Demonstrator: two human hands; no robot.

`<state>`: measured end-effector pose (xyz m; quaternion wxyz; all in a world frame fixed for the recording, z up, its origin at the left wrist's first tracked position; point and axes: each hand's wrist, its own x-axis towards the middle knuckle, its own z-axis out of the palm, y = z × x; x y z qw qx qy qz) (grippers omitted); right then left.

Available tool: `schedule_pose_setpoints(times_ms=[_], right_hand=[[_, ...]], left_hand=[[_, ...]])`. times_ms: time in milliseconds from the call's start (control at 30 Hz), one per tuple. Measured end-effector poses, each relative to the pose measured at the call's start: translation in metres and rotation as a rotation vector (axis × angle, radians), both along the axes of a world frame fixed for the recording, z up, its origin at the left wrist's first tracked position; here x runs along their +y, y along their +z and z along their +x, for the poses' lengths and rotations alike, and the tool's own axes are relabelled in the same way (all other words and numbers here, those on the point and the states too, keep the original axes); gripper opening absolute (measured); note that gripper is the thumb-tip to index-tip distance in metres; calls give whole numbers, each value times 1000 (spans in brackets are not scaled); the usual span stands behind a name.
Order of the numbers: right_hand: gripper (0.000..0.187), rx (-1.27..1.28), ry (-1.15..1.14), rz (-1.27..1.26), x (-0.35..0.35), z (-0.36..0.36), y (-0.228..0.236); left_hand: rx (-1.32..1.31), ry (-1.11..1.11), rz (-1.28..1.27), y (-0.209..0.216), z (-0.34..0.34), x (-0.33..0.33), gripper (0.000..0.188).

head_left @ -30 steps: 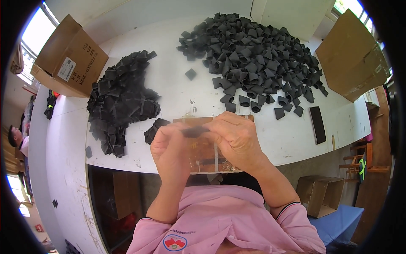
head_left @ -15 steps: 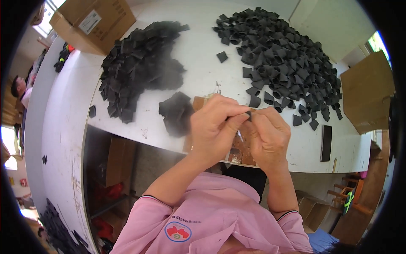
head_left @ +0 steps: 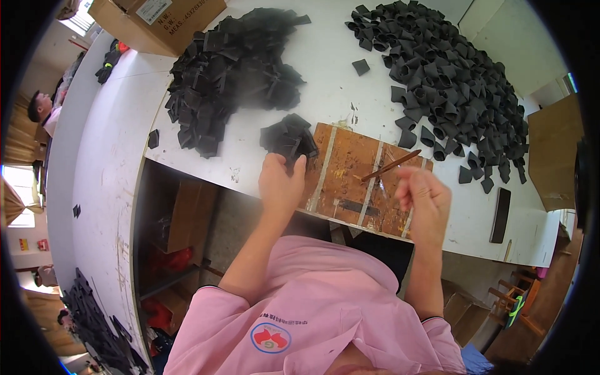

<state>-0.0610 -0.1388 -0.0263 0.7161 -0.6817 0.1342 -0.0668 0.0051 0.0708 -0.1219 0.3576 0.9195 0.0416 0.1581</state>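
Note:
My left hand (head_left: pixel 281 187) reaches to a small heap of flat black pieces (head_left: pixel 287 134) at the left edge of a worn brown board (head_left: pixel 340 162). Its thumb and forefinger close on one dark piece at the heap's near side. Over the board's right part is my right hand (head_left: pixel 426 197), its fingers curled and slightly blurred. Whatever those fingers may hold is hidden. Just beyond their tips a thin brown stick (head_left: pixel 390 166) lies slantwise over the board. I cannot tell whether the hand touches it.
A large pile of flat black pieces (head_left: pixel 231 69) lies far left, and a heap of black rolled tubes (head_left: pixel 456 87) far right. Cardboard boxes (head_left: pixel 181 28) stand at both sides. A dark phone-like slab (head_left: pixel 500 215) lies at right. Another person (head_left: pixel 45 109) is at far left.
My hands were together over the board, working on a small black piece. They have parted: the left went to the small heap, the right stayed over the board. The brown stick has come into sight.

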Motion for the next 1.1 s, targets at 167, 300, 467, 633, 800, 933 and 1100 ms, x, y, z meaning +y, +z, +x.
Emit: schedule_pose_setpoints(times_ms=[167,300,467,633,800,933,1100], right_hand=[[22,82,163,-92,17,-21,-24],[21,96,195,-127,19,-23,-31],[19,72,263,-207,28,-22,-34],[17,19,329,-281,31,-22,-33],[12,-56,291,-327,33,-20,-25],[11,-241,188,-482,41,-15,-14],[20,-473,-65,-506,57,-6,-7]], left_hand=[[190,-39,-12,-4,14,2,23],[199,-39,-12,0,16,1,20],[269,-48,157,-3,22,-2,20],[225,-78,12,-18,26,16,16],[375,-154,-731,27,13,22,9],[531,-326,-1090,67,-4,4,6],[507,-516,-1065,93,-28,-21,6]])
